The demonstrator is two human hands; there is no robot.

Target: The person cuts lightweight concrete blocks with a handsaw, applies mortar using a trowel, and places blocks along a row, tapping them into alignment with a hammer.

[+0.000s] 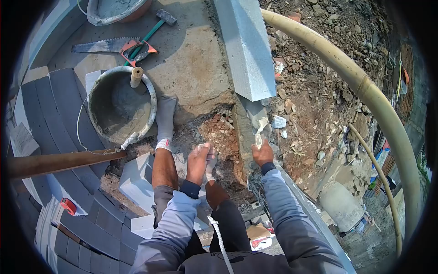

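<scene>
My right hand is closed around the handle of a mortar-smeared trowel, over the narrow wall top just below the end of a pale lightweight block. Wet grey mortar lies by the block's end. My left hand is held above my feet with its fingers curled in, and nothing shows in it. A bucket of mortar stands up and to the left of that hand, with a wooden-handled tool resting at its rim.
A handsaw and a green-handled hammer lie on the slab. A second mortar tub is at the top. Stacked blocks and a wooden beam fill the left. Bamboo poles cross the rubble at right.
</scene>
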